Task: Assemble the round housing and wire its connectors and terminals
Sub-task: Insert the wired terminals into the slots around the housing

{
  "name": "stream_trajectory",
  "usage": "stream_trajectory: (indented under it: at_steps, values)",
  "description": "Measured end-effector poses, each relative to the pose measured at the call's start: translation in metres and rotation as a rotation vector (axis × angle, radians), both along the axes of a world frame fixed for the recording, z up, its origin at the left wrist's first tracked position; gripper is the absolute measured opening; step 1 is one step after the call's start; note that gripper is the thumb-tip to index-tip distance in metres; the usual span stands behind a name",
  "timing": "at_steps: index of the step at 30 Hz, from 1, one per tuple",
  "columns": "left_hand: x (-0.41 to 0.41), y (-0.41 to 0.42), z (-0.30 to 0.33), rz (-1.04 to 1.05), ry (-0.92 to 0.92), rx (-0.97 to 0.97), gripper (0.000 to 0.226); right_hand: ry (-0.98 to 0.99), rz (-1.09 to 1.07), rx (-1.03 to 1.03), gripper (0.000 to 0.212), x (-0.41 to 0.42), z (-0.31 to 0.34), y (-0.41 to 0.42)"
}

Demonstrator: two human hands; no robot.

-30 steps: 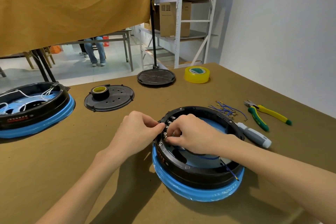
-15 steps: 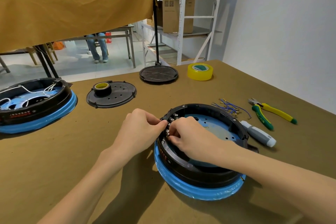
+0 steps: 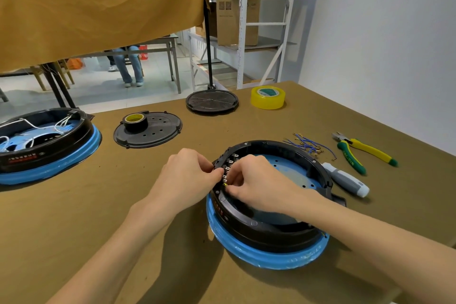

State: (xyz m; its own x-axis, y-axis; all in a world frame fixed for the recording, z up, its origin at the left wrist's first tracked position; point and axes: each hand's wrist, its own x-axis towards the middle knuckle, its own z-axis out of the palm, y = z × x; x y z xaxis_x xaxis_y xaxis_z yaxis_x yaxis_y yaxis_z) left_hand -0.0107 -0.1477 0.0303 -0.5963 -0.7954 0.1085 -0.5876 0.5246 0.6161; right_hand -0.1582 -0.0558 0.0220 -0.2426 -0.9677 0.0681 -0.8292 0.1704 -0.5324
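Observation:
A round black housing [image 3: 274,232] with a blue base ring sits on the brown table in front of me. A row of metal terminals [image 3: 230,164] stands on its left inner wall. My left hand [image 3: 187,175] grips the housing's left rim from outside, thumb and fingers curled on it. My right hand [image 3: 256,182] reaches inside and pinches a small yellow-tipped wire connector [image 3: 225,184] against the lower terminals. The wire itself is hidden under my right hand.
Loose blue wires [image 3: 306,144], yellow-green pliers [image 3: 362,152] and a grey screwdriver [image 3: 345,179] lie right of the housing. A black lid with a tape roll [image 3: 148,128], a second lid [image 3: 212,101], yellow tape [image 3: 268,97] and another wired housing [image 3: 42,140] lie behind and left.
Both hands stay at the terminal row; the right hand's fingers have shifted slightly down along it. The view has tilted a little.

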Motion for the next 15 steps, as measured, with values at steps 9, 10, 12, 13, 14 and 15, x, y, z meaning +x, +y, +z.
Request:
stream_trajectory:
  at_steps: [9,10,12,13,14,15]
  values:
    - [0.009,-0.009,0.013,-0.149,-0.132,0.119,0.029,0.029,0.023,-0.04,0.01,0.007,-0.003,0.0]
    - [0.009,-0.009,0.013,-0.162,-0.135,0.122,0.029,0.037,0.023,-0.042,0.01,0.007,-0.004,-0.001]
    - [0.009,-0.01,0.013,-0.17,-0.129,0.14,0.028,0.041,0.022,-0.047,0.009,0.007,-0.004,-0.002]
    - [0.009,-0.01,0.013,-0.17,-0.123,0.149,0.027,0.037,0.022,-0.052,0.008,0.007,-0.004,-0.002]
    - [0.009,-0.01,0.013,-0.168,-0.118,0.149,0.028,0.036,0.023,-0.056,0.008,0.007,-0.004,-0.002]
    - [0.009,-0.009,0.013,-0.163,-0.115,0.139,0.028,0.041,0.025,-0.058,0.008,0.007,-0.003,-0.002]
